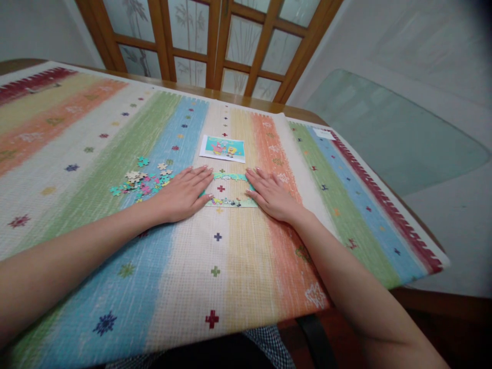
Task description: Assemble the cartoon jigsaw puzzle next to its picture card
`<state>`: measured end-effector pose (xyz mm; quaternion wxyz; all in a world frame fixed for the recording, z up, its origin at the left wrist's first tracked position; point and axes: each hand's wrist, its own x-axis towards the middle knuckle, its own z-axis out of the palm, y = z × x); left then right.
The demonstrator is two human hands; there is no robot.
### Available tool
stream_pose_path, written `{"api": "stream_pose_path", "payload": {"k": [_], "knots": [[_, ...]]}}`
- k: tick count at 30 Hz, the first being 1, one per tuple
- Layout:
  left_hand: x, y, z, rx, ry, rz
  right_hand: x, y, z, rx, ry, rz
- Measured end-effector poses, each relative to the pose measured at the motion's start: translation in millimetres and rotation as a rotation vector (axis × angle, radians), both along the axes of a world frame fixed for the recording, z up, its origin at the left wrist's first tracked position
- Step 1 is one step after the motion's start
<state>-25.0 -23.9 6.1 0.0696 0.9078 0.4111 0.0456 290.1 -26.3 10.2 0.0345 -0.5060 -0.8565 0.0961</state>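
A thin jigsaw puzzle frame (230, 203) lies flat on the striped cloth, the tablecloth showing through its open middle. My left hand (184, 192) rests palm down over the frame's left side, fingers stretched out and pointing right. On the right side my right hand (271, 192) lies flat in the same way, its fingers pointing left. The side edges of the frame are mostly hidden under the hands. Just left of my left hand is a heap of loose puzzle pieces (144, 184), some coloured, some pale side up. A picture card (225, 148) with cartoon figures lies beyond the frame.
The striped tablecloth (215, 251) covers the table, whose wooden edge (269, 105) shows at the back. A small white paper (324, 134) lies at the far right. Wooden doors with glass panes (190, 41) stand behind. Checked fabric (269, 346) shows below the near edge.
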Motion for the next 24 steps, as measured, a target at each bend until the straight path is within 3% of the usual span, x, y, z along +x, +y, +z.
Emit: {"api": "stream_pose_path", "payload": {"k": [24], "knots": [[1.3, -2.4, -5.0, 0.046, -0.011, 0.062, -2.1, -1.0, -2.6, -0.020, -0.006, -0.024]]}}
